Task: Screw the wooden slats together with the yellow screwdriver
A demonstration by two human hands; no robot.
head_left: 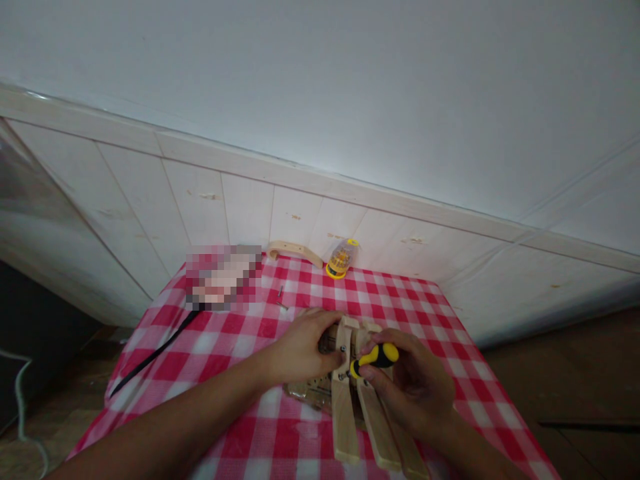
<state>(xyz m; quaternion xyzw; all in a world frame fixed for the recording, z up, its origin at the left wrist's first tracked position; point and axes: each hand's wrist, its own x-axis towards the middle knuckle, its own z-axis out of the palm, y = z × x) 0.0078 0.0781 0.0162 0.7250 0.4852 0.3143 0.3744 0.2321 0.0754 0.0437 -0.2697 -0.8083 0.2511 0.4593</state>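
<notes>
My right hand point(417, 387) is closed around a yellow-and-black screwdriver point(386, 355). The screwdriver's front end is at the leftmost of several pale wooden strips point(344, 413), close to a screw in it. My left hand point(297, 350) grips this same strip from the left, thumb in front and fingers over the far edge. Dark screw heads show in the strip by the thumb. Beside it lies a second wooden strip point(377, 427), with another partly under my right arm. Beneath the strips is a brownish piece with small holes point(310, 390), mostly covered by my hands.
A red-and-white checked cloth point(250, 407) covers the table. Towards the wall stand a clear-and-yellow screwdriver bit case point(343, 259) and a curved wooden piece point(296, 251). Two small screws point(281, 292) lie beyond my left hand. A blurred-out object point(223, 277) with a black cable point(155, 353) is at left.
</notes>
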